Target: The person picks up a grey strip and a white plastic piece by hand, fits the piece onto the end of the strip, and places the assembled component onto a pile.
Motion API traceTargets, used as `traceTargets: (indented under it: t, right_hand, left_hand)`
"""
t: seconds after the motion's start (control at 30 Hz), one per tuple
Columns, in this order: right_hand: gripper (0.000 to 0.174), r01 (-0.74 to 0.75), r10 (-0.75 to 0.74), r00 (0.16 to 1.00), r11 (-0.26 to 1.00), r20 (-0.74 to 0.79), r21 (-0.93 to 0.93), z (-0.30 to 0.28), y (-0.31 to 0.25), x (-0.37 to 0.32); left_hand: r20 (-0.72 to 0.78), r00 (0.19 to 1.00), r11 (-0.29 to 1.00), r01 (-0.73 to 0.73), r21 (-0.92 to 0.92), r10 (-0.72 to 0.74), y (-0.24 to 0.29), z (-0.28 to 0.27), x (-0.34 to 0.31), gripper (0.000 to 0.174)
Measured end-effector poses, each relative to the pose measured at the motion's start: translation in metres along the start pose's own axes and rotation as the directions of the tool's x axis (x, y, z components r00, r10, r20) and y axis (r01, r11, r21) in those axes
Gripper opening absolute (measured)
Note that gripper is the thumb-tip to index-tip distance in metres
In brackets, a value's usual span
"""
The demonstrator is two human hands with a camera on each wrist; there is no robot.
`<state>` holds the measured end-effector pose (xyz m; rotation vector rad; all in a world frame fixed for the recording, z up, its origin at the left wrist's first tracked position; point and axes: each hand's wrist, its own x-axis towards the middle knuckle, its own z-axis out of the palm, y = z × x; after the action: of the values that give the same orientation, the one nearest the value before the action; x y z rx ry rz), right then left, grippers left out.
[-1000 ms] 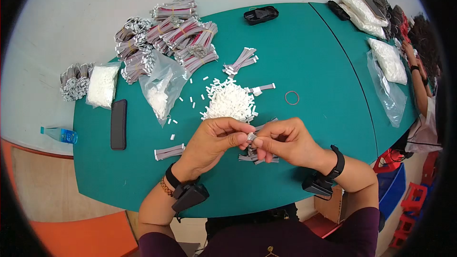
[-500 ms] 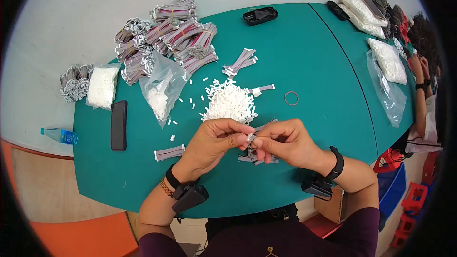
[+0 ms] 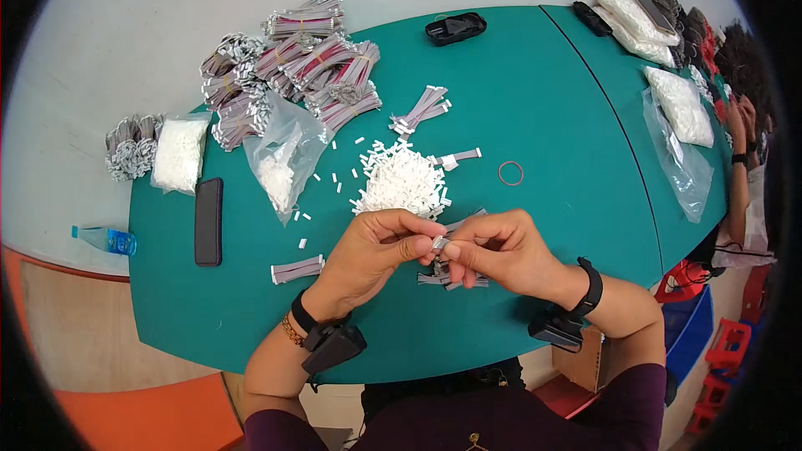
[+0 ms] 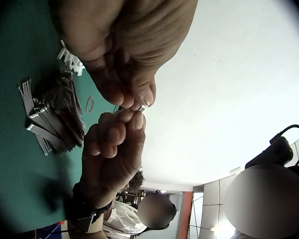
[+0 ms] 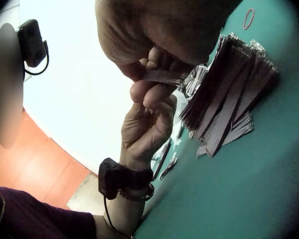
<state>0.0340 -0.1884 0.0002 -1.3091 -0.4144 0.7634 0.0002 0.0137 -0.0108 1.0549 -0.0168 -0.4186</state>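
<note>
Over the near middle of the table, my left hand [image 3: 363, 255] and right hand [image 3: 514, 255] meet fingertip to fingertip. Thumb and forefinger of the left hand pinch a small white connector piece [image 3: 439, 242]. The right hand grips a short grey ribbon cable [image 5: 162, 77], whose strip runs through its curled fingers in the right wrist view. Fingertips hide most of the joint between connector and cable. Beneath the hands lies a stack of grey ribbon cables [image 5: 229, 94]. A heap of white connector pieces [image 3: 401, 179] is just beyond.
Bundled ribbon cables [image 3: 322, 63] are piled at the back left, near a plastic bag [image 3: 284, 150] of white pieces. A phone [image 3: 209, 221] and bottle [image 3: 104, 239] are left. A red rubber band [image 3: 510, 173] lies right. Another person's arms [image 3: 739, 175] reach in far right.
My hands stay together in nearly the same pose, with only slight fingertip motion at the connector. At the far right, the other person's hands have shifted.
</note>
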Motion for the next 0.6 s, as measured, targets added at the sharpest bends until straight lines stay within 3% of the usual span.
traceTargets:
  t: [0.23,0.6]
  right_hand:
    - [0.014,0.004,-0.004,1.000,1.000,0.016,0.007,-0.0015,0.0015,0.0001]
    - [0.014,-0.032,0.032,0.999,0.999,0.024,-0.010,-0.0036,-0.0010,-0.0003]
  left_hand:
    - [0.003,1.000,1.000,-0.006,0.007,0.006,0.0009,0.0014,-0.0002,0.019]
    - [0.004,0.994,0.951,-0.103,0.290,0.107,0.0062,0.0045,-0.0016,0.018]
